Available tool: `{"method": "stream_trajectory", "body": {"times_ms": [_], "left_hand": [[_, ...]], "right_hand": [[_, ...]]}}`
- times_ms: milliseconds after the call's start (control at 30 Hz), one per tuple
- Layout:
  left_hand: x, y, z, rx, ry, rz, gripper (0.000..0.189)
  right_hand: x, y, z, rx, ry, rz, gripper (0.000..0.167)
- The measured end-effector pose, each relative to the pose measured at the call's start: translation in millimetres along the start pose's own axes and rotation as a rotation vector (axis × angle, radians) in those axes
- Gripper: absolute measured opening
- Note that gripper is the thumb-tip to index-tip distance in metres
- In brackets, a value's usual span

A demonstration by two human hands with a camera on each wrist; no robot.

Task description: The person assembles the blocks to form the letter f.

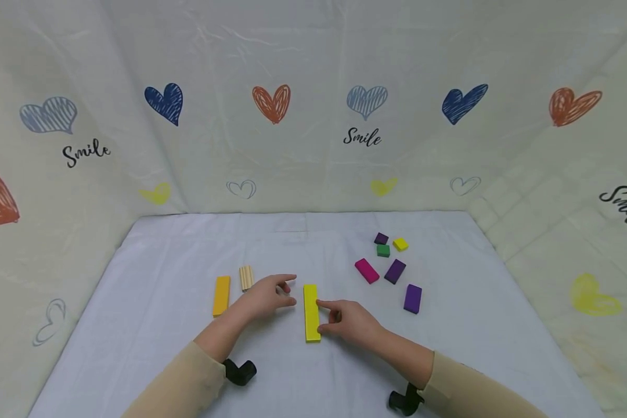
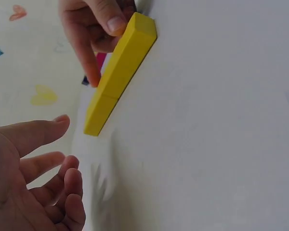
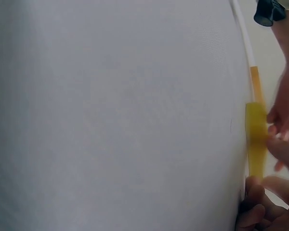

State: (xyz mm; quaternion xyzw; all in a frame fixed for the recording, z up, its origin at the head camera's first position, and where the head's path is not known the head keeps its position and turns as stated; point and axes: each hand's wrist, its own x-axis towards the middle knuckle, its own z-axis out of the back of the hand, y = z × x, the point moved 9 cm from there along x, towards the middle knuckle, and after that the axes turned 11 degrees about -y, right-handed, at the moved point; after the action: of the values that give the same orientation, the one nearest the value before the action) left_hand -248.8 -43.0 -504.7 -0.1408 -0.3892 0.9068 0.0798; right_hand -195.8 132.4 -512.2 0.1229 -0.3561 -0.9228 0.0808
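Note:
Two yellow blocks (image 1: 311, 316) lie end to end as one long bar, with a fine seam visible in the left wrist view. Along the bar's right side, my right hand (image 1: 352, 322) touches it with straight index finger and thumb, the other fingers bent under. My left hand (image 1: 267, 296) hovers to the left of the bar, apart from it, index and thumb spread and nothing between them. Beside that hand are an orange block (image 1: 222, 296) and a small stack of light wood-coloured strips (image 1: 246, 278).
At the back right lie a magenta block (image 1: 367, 271), two larger purple blocks (image 1: 413, 298), a green block (image 1: 383, 250), a small yellow block (image 1: 400, 244) and a small dark purple block (image 1: 381, 238). A heart-printed sheet (image 1: 313, 157) walls the white table (image 1: 480, 348).

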Motion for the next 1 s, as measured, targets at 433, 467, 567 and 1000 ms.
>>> {"method": "stream_trajectory", "body": {"times_ms": [433, 467, 567, 1000], "left_hand": [[-19.8, 35.4, 60.2, -0.066, -0.118, 0.077, 0.06], [-21.8, 38.6, 65.7, -0.059, -0.124, 0.073, 0.06], [-28.1, 49.8, 81.8, -0.03, -0.139, 0.085, 0.06], [-39.9, 92.8, 118.7, 0.031, -0.18, 0.188, 0.063]], "right_hand": [[-1.0, -1.1, 1.0, 0.027, -0.003, -0.019, 0.063], [-1.0, -1.2, 0.7, 0.027, -0.002, -0.019, 0.063], [-0.9, -1.2, 0.2, 0.025, -0.003, -0.018, 0.063], [-0.5, -2.9, 0.3, 0.032, -0.003, -0.024, 0.064]]}}
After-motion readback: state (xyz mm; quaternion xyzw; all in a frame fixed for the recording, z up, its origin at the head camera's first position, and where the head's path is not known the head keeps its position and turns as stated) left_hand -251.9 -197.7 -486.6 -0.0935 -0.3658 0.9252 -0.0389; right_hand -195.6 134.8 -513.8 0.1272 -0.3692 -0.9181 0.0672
